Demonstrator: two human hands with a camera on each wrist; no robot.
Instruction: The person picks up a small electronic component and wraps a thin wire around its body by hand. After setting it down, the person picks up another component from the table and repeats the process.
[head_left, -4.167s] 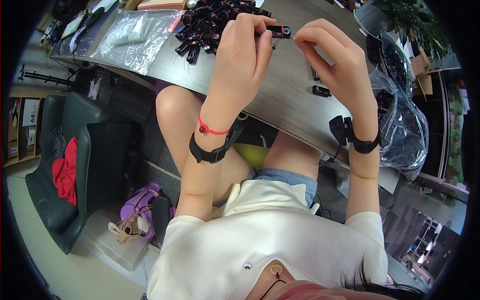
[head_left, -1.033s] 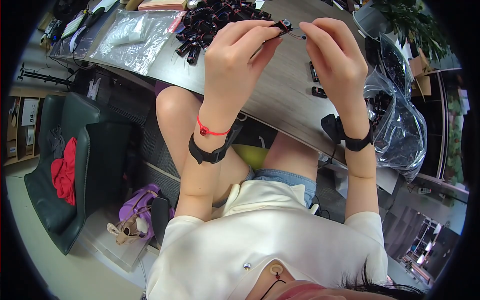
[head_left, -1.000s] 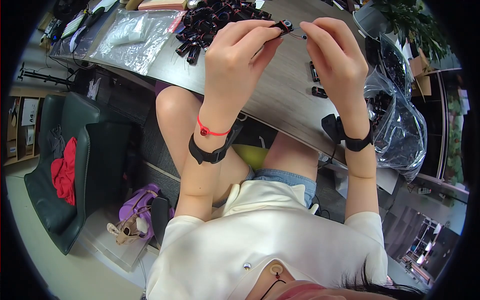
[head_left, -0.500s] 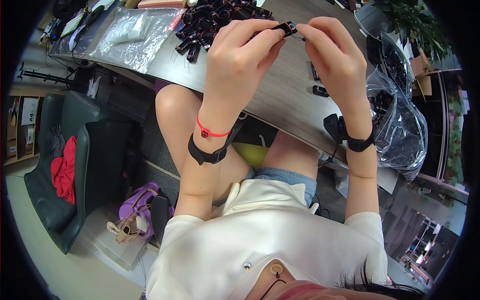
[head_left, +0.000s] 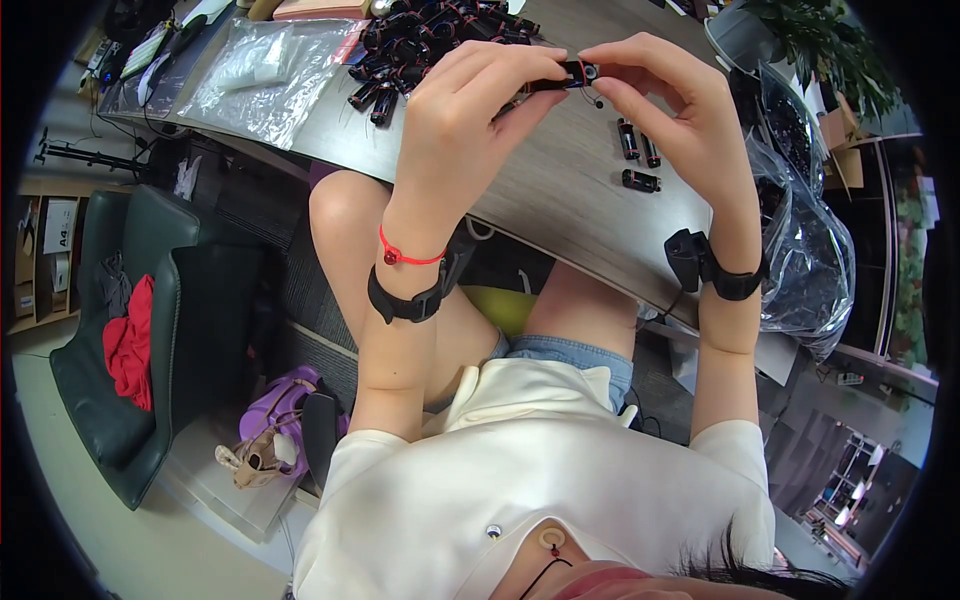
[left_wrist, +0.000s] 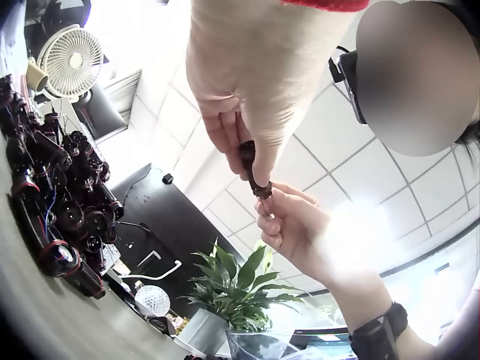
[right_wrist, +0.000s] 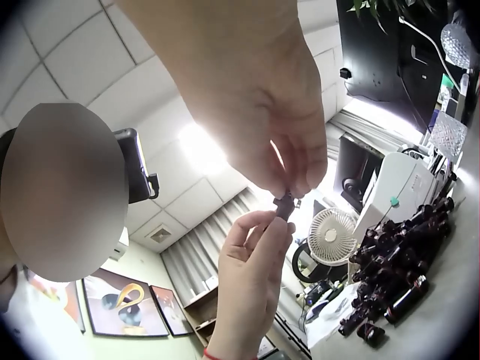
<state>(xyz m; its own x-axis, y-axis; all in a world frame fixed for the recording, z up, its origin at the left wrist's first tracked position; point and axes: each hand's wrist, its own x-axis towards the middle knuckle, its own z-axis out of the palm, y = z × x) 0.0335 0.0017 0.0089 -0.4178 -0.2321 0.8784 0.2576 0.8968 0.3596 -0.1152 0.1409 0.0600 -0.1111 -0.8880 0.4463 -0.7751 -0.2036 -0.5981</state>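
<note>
A small black cylindrical part point(head_left: 577, 72) with a red band and a round, lens-like end is up above the table, in front of the pile. My left hand point(head_left: 470, 110) grips it between thumb and fingers; the left wrist view shows its dark body point(left_wrist: 249, 154) under the thumb. My right hand point(head_left: 675, 110) pinches at the lens-like end, index fingertip above and thumb below. A thin wire with a tiny round tip point(head_left: 598, 103) dangles beside the right thumb. In the right wrist view both hands meet at the dark part point(right_wrist: 285, 206).
A heap of similar black parts point(head_left: 420, 45) with red bands lies behind the left hand. Three loose cylinders point(head_left: 641, 181) lie near the right forearm. A clear plastic bag point(head_left: 270, 75) is at left, another bag point(head_left: 810, 270) at right, and a potted plant point(head_left: 815, 45) behind it.
My right fingers were apart from the part, beside its wire; they have come onto its end. The left hand has tilted the part and shifted slightly left. The three loose cylinders show more fully.
</note>
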